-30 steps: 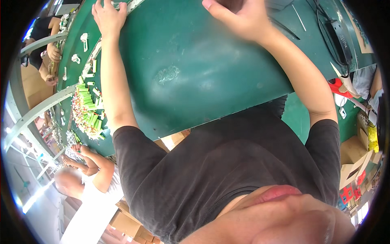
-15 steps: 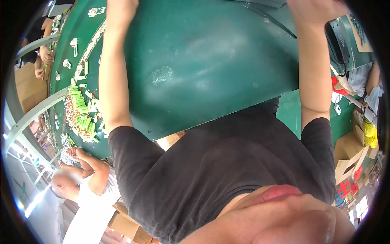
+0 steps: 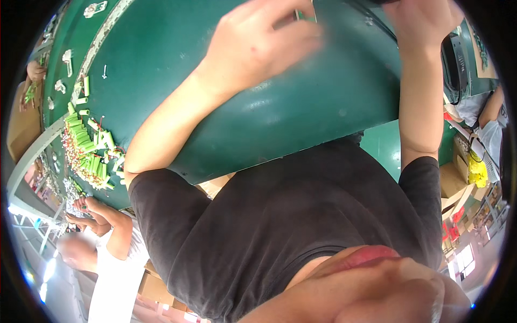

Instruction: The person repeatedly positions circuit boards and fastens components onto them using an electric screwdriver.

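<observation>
My left hand (image 3: 258, 46) is over the green work table (image 3: 301, 107), palm down with its fingers curled. Something small with pale edges (image 3: 313, 11) shows at its fingertips, blurred and too little seen to name. My right hand (image 3: 423, 24) is at the upper right, its fingers smeared by motion and partly cut off by the upper edge. Close to its fingers a dark cable or strip (image 3: 377, 21) runs across the table. Whether the right hand holds anything is hidden.
Green cylinders with thin red wires (image 3: 86, 142) lie heaped at the left. Small white parts (image 3: 67, 63) rest beyond a pale rail (image 3: 99, 43). A black device (image 3: 455, 67) stands at the right. A co-worker in white (image 3: 116, 264) sits at the lower left.
My left hand has come from the upper left edge to the middle of the table, its forearm now slanting right. The right hand has moved slightly and stays at the upper right.
</observation>
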A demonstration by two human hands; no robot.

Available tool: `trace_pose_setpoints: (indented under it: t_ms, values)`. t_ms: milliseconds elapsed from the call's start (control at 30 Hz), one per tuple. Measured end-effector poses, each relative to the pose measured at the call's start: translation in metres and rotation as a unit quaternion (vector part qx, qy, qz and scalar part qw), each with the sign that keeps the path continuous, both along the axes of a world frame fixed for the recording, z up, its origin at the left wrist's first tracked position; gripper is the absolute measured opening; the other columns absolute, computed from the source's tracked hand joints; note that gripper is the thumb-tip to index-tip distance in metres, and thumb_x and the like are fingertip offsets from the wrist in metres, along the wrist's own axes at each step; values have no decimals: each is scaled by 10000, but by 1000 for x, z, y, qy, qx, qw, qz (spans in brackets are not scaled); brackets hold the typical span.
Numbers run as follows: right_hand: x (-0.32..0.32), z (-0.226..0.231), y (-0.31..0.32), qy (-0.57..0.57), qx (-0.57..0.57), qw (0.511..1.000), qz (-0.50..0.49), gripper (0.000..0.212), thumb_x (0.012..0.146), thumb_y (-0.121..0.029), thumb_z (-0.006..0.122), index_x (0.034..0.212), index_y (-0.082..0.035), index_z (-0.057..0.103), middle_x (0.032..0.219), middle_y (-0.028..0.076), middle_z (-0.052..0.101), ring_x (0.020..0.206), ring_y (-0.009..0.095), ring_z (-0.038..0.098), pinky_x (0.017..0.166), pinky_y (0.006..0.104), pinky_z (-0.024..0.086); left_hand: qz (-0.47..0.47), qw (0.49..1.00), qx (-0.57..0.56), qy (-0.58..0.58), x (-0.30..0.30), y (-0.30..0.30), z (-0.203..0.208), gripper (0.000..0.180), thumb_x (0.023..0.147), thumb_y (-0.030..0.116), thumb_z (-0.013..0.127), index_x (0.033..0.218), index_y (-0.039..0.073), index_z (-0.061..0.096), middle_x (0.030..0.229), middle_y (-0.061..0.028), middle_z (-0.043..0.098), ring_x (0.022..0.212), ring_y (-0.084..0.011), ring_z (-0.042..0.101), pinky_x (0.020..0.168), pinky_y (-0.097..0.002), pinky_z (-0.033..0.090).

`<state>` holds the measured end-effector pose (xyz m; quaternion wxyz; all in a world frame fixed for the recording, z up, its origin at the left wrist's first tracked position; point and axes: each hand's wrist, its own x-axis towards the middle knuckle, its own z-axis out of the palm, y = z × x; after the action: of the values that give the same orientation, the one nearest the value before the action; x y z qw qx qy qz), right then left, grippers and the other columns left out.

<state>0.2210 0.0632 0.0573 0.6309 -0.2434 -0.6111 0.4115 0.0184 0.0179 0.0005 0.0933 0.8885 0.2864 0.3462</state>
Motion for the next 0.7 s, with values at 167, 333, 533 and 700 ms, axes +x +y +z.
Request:
trace_pose_setpoints:
  t_ms: [167, 333, 533, 700]
  values:
    - [-22, -14, -10, 5, 46, 999, -20, 153, 1004, -36, 534, 1146, 2, 493, 723, 57, 514, 511, 140, 520, 511, 292, 489, -21, 998, 19, -54, -13, 21, -17, 353, 745, 171, 852, 1046, 31, 732, 1430, -249, 517, 1246, -420, 568, 1023, -458, 502]
    - [-15, -24, -24, -46, 42, 997, -49, 588, 1015, -19, 512, 1564, -58, 305, 796, 61, 531, 543, 141, 537, 530, 294, 505, -46, 995, -80, 28, -11, 17, 5, 293, 757, 153, 849, 1003, 36, 742, 1427, -244, 529, 1238, -415, 594, 1027, -434, 517]
    - [-23, -31, -27, -65, 34, 996, -50, 587, 1006, 2, 511, 1553, -54, 305, 796, 71, 554, 544, 145, 549, 536, 291, 510, -30, 997, -64, 31, -20, 13, 1, 257, 765, 154, 846, 977, 36, 759, 1422, -250, 535, 1214, -408, 613, 1018, -429, 524]
    - [-21, -34, -24, -86, 35, 994, -56, 588, 984, 13, 548, 1524, -32, 318, 785, 69, 575, 556, 136, 558, 553, 266, 501, -34, 998, -53, 30, -18, 15, -1, 256, 767, 163, 846, 976, 39, 763, 1420, -253, 536, 1216, -407, 614, 1021, -425, 525]
